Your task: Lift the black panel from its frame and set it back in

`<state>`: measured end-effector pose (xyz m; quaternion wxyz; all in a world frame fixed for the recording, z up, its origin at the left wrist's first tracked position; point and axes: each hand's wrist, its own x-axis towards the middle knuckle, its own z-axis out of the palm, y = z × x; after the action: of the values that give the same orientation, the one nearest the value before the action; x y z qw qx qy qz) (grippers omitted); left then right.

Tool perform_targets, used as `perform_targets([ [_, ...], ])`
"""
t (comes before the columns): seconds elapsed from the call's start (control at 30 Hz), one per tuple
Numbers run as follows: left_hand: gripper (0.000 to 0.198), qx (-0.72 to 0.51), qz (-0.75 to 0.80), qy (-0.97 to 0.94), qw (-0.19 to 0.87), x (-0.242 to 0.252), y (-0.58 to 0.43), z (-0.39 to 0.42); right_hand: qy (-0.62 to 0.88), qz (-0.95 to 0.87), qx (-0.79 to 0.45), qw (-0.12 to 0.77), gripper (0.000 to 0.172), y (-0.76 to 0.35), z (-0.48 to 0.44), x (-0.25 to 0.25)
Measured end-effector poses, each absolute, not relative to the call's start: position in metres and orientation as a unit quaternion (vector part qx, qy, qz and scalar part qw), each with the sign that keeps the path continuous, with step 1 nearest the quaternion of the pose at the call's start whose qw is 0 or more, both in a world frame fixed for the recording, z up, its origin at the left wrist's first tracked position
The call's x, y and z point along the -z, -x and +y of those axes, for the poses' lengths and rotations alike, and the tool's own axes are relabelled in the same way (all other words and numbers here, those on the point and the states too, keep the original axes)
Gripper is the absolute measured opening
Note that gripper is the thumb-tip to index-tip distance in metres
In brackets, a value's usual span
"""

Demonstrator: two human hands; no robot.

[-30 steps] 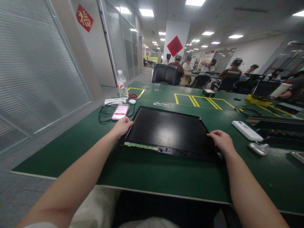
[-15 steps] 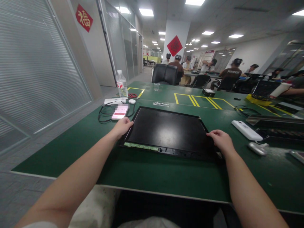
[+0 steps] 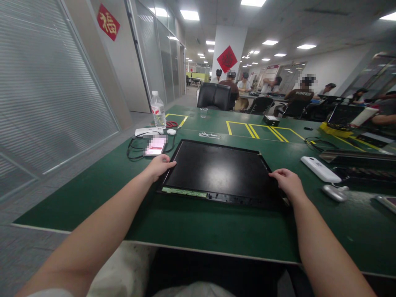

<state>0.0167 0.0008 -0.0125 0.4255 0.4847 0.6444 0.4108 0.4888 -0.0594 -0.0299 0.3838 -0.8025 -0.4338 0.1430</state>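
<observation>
A black flat display panel lies face up over the green table in front of me. Along its near edge runs a green circuit strip at the left. My left hand grips the panel's left edge, thumb on top and the other fingers mostly hidden at the side. On the opposite side, my right hand pinches the right edge between thumb and fingers. Whether the panel rests flat or is slightly raised I cannot tell.
Left of the panel are a phone, a looped black cable and a water bottle. A white power bank and a silver mouse-like object lie to the right. Beyond it stands a clear cup. People sit at far tables.
My left thumb has shifted slightly inward over the panel's left edge. The panel and my right hand look almost unmoved.
</observation>
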Motion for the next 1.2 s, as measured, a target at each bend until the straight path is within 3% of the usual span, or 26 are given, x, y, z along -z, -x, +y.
perform_targets([
  [0.5, 0.043, -0.429, 0.638, -0.388, 0.509, 0.004, -0.02, 0.0, 0.794, -0.433, -0.164, 0.395, 0.023, -0.487, -0.061, 0.029],
  [1.0, 0.004, -0.47, 0.523, -0.287, 0.651, 0.006, -0.022, 0.005, 0.799, -0.44, -0.15, 0.382, 0.024, -0.496, -0.053, 0.039],
  [1.1, 0.012, -0.457, 0.488, -0.274, 0.692, 0.004, -0.022, 0.005, 0.802, -0.438, -0.15, 0.378, 0.023, -0.495, -0.054, 0.037],
  [1.2, 0.038, -0.484, 0.486, -0.283, 0.671, 0.004, -0.022, 0.005, 0.802, -0.438, -0.148, 0.377, 0.023, -0.495, -0.055, 0.036],
])
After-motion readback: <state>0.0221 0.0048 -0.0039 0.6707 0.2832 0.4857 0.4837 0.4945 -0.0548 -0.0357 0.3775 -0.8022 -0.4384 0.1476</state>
